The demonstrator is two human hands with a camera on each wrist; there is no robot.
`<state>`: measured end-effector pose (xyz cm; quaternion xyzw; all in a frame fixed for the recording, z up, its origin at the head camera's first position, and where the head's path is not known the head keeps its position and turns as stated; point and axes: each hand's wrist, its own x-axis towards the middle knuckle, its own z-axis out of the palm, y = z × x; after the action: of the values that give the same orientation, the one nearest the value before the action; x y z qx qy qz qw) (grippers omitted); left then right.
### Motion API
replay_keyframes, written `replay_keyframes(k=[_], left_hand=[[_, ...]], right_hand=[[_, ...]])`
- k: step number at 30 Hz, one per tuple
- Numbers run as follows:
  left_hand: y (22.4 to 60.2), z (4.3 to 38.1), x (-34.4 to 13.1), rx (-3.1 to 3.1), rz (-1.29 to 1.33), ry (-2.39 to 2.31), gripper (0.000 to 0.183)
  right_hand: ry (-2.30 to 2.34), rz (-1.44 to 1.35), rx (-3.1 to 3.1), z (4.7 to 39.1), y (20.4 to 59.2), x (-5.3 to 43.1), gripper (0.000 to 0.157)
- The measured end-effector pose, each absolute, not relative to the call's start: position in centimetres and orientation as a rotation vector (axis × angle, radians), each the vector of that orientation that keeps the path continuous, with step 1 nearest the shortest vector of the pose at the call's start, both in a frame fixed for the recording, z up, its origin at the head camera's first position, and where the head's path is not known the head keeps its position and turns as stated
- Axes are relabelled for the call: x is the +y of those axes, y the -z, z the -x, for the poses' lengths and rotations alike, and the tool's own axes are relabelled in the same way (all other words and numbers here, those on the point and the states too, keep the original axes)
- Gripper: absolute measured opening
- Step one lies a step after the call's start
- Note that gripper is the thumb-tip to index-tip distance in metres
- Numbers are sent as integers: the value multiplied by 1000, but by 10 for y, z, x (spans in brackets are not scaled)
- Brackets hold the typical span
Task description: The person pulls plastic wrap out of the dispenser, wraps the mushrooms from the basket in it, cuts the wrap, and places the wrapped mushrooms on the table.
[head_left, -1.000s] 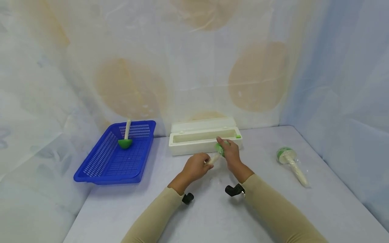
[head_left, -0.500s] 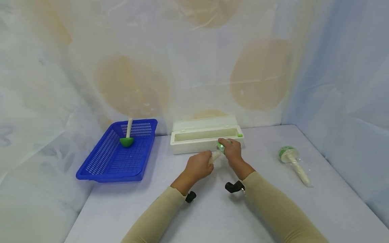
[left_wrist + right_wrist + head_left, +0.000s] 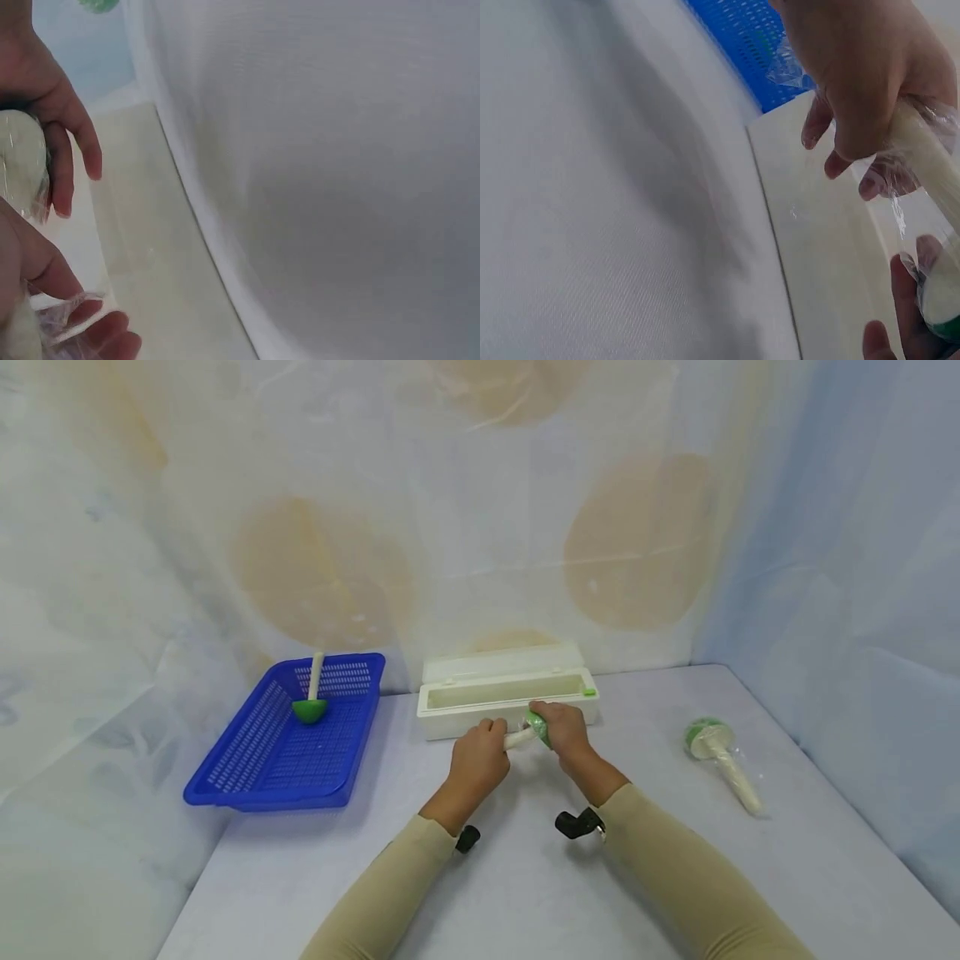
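Note:
A ladle (image 3: 519, 739) with a cream handle and green bowl is held between both hands, wrapped in clear plastic. My left hand (image 3: 477, 758) grips the handle end; in the right wrist view its fingers curl round the handle (image 3: 930, 161) and the crinkled wrap (image 3: 786, 66). My right hand (image 3: 566, 732) holds the green bowl end, the thumb lying over it. Both hands are in front of a long white box (image 3: 468, 724) whose hinged lid (image 3: 502, 663) stands up.
On the left, a blue plastic basket (image 3: 262, 797) holds an unwrapped green ladle (image 3: 309, 711), handle leaning on its back rim. Another ladle (image 3: 726, 766), still in plastic wrap, lies on the right side of the white table (image 3: 637, 893).
My left hand has shifted its hold on the handle and risen slightly toward the box. The ladle now lies more level. My right hand has moved slightly left.

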<state>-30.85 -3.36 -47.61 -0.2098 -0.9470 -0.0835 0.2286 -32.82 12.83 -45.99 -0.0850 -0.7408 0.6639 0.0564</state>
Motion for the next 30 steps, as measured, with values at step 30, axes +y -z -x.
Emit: replay_keyframes(k=[30], left_hand=[[483, 319, -63, -2864, 1246, 2086, 34]], right_hand=[[-2102, -589, -2179, 322, 453, 141, 25]])
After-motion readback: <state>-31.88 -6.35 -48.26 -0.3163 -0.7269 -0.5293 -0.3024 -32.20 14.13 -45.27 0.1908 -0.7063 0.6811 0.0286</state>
